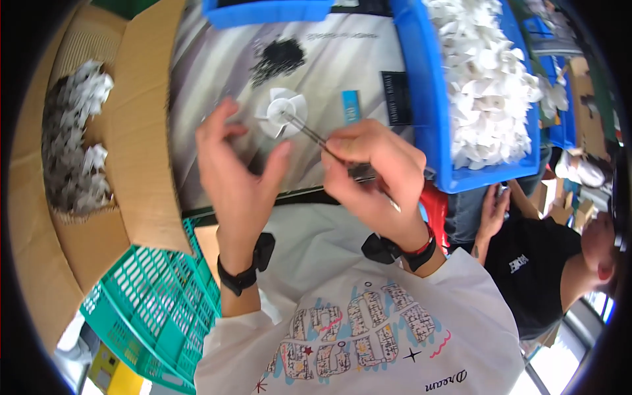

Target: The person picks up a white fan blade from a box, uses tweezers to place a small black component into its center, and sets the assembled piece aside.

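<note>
A small white fan blade [296, 105] with a round hub lies on the table in front of me. My right hand [375, 164] grips a pair of metal tweezers [308, 131], whose tips reach the hub. Whether the tips pinch anything is too small to tell. Beside the blade, my left hand [237, 158] is slightly blurred, with its fingers spread and nothing in them. Farther back on the table is a loose pile of small black pieces [283, 56].
A blue bin [444, 131] of white fan blades stands on the right, and a cardboard box [141, 118] with more on the left. A blue tray [270, 14] sits at the back. A green crate [158, 309] is at lower left. A co-worker [533, 263] is at right.
</note>
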`<state>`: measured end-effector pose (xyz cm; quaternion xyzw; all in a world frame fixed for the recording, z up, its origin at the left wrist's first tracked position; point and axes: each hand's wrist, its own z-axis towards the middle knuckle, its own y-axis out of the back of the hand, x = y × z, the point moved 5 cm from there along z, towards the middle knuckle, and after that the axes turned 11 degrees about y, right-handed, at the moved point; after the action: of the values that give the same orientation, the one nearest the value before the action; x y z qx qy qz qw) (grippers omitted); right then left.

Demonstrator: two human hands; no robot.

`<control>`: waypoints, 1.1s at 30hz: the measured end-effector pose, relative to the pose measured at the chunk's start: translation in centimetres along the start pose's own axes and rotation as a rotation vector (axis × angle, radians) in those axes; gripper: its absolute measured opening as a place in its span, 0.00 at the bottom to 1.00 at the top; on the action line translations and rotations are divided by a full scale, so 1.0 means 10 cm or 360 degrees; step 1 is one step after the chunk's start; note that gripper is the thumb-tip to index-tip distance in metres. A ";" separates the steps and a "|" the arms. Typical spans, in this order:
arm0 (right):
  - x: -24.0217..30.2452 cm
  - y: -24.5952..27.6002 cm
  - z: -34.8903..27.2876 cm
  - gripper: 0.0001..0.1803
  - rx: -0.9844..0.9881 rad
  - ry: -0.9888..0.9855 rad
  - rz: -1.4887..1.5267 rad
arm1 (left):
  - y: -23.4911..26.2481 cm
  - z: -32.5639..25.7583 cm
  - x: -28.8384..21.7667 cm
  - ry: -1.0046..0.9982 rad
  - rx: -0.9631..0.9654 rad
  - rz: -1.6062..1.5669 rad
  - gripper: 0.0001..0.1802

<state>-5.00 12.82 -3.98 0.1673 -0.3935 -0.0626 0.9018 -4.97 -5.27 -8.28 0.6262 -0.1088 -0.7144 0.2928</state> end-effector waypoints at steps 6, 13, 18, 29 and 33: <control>0.44 0.74 0.12 0.10 -0.0461 0.0274 -0.0090 | 0.00 -0.04 0.01 0.0068 0.0030 -0.0076 0.29; 0.10 1.95 0.36 0.07 -0.0655 -0.0033 -0.1134 | -0.01 -0.04 -0.03 0.0017 0.0014 0.0098 0.27; -0.03 2.13 0.42 0.14 -0.0583 -0.0151 -0.1042 | 0.01 -0.03 -0.03 0.0034 0.0039 0.0188 0.25; -0.30 1.56 0.41 0.28 0.0796 0.0098 -0.1743 | -0.02 -0.02 -0.05 -0.0120 0.0103 0.0346 0.19; -0.44 1.72 0.50 0.25 0.0655 0.0072 -0.1661 | -0.01 -0.02 -0.06 -0.0154 0.0097 0.0342 0.19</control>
<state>-11.97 28.74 2.23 0.5138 -0.2432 -0.4189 0.7081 -4.79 -4.78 -7.89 0.5843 -0.2111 -0.7046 0.3429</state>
